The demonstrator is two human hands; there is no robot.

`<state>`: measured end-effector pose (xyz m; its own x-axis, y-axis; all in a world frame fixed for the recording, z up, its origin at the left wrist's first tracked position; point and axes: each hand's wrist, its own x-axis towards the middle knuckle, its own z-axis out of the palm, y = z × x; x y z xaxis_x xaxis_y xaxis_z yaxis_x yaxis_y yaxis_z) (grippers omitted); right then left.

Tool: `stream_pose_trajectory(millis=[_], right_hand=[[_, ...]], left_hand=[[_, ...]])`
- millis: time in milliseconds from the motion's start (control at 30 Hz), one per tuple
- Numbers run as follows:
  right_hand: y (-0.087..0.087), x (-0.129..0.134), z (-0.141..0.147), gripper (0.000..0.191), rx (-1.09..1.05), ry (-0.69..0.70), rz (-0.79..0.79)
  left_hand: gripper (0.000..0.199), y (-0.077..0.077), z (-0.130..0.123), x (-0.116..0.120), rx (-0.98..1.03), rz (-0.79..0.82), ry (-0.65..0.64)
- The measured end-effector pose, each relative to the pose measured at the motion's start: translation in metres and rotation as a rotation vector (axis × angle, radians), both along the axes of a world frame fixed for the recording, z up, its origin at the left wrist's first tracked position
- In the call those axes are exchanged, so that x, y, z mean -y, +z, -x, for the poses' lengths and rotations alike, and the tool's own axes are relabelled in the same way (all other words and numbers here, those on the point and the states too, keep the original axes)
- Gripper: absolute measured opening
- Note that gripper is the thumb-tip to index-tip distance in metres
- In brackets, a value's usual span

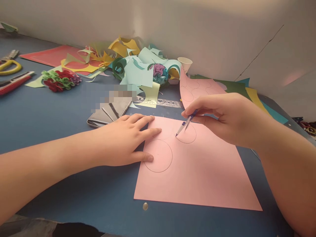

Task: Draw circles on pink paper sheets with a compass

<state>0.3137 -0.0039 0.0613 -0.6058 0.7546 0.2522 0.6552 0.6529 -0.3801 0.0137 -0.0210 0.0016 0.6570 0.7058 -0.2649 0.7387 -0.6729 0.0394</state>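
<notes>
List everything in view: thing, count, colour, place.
pink sheet: 1, pink, centre, on the blue table
drawn circles: 2 clear, thin dark outline, on the sheet
pen: 1, blue and white, tip on the sheet
paper scraps: a pile, mixed colours, by the wall
paper flower: 1, red and green, left
paper cup: 1, white, by the wall
stencil ruler: 1, clear, behind the sheet
utility knife: 1, red, far left
left hand: flat on the sheet's edge
right hand: holding the pen
</notes>
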Motion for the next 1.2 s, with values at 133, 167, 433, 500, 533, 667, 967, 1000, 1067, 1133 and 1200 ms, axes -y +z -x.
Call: stream_pose_trajectory(millis=[133, 167, 433, 500, 533, 667, 967, 1000, 1067, 1133, 1200], right_hand=[[-0.008, -0.003, 0.004, 0.028, -0.010, -0.072, -0.064], [-0.009, -0.003, 0.004, 0.028, -0.004, -0.091, -0.081], [0.005, 0.003, -0.003, 0.022, 0.210, -0.259, -0.195], [0.010, 0.008, -0.004, 0.025, 0.274, -0.317, -0.152], [0.011, 0.011, -0.004, 0.028, 0.303, -0.335, -0.136], [0.010, 0.024, 0.002, 0.041, 0.370, -0.336, -0.153], [0.004, 0.029, 0.022, 0.060, 0.357, -0.383, -0.187], [0.004, 0.027, 0.023, 0.062, 0.347, -0.391, -0.179], [0.003, 0.024, 0.026, 0.064, 0.313, -0.409, -0.176], [0.000, 0.021, 0.026, 0.065, 0.271, -0.429, -0.190], [-0.004, 0.018, 0.026, 0.066, 0.236, -0.447, -0.224]], left_hand=[[0.081, -0.003, 0.002, 0.000, 0.032, -0.022, -0.017], [0.081, -0.003, 0.003, 0.000, 0.038, -0.028, -0.021], [0.081, -0.004, 0.003, -0.001, 0.029, -0.033, -0.020], [0.081, -0.004, 0.002, -0.002, 0.027, -0.035, -0.020], [0.081, -0.003, 0.002, -0.002, 0.026, -0.035, -0.020], [0.081, -0.001, 0.000, -0.001, -0.004, -0.016, -0.003], [0.082, -0.001, -0.001, -0.002, -0.016, -0.010, 0.004], [0.081, -0.001, -0.001, -0.002, -0.014, -0.009, 0.005], [0.081, -0.002, 0.000, -0.001, -0.006, -0.010, 0.005], [0.082, -0.002, 0.001, 0.000, 0.008, -0.012, -0.006], [0.082, -0.002, 0.001, 0.001, 0.017, -0.010, -0.011]])
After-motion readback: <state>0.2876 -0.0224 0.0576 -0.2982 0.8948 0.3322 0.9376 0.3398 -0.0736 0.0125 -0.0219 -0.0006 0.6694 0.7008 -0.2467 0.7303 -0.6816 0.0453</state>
